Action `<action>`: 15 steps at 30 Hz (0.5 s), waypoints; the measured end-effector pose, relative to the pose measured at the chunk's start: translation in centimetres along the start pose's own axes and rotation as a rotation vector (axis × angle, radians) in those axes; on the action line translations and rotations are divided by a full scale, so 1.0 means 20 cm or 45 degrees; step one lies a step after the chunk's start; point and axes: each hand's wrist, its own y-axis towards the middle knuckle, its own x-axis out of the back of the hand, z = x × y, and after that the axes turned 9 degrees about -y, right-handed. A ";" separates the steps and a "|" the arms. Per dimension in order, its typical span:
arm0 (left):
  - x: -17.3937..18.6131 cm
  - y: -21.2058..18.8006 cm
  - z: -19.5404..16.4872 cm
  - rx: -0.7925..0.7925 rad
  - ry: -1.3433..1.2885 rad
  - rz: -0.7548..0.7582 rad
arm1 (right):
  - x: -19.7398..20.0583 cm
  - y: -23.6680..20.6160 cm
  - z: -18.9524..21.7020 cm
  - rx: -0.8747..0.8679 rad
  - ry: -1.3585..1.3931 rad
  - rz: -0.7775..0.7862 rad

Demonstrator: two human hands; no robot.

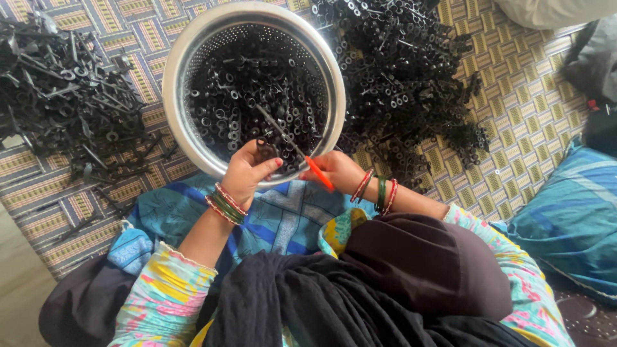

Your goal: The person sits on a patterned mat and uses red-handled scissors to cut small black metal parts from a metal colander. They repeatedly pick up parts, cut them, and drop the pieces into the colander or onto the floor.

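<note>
So the right hand (334,168) is gripping a pair of scissors (292,146) with bright orange handles and thin grey blades, which are angling up and left over the near rim of a big steel colander bowl (177,58). The left hand (247,172) is pinching a small black plastic piece (265,149) right at the blades, fingers curled tight around it. The bowl is sitting on a patterned woven mat (527,96) and holding loads of little black ring-shaped bits. A heap of black spiky sprues (64,96) is lying to the left, another black pile (405,71) to the right
</note>
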 end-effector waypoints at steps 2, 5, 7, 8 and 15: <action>0.01 0.01 -0.03 -0.013 -0.042 -0.011 | 0.01 0.00 0.01 -0.100 0.084 0.036; 0.03 0.02 -0.09 -0.031 -0.150 -0.156 | 0.01 0.01 0.02 -0.161 0.061 0.076; 0.03 0.02 -0.13 -0.097 -0.215 -0.175 | 0.01 0.01 0.01 -0.142 0.164 0.071; 0.03 0.02 -0.15 -0.131 -0.248 -0.183 | 0.02 0.00 0.01 -0.132 0.212 0.068; 0.03 0.03 -0.14 -0.218 -0.168 -0.250 | 0.05 0.00 0.01 0.260 -0.620 -0.166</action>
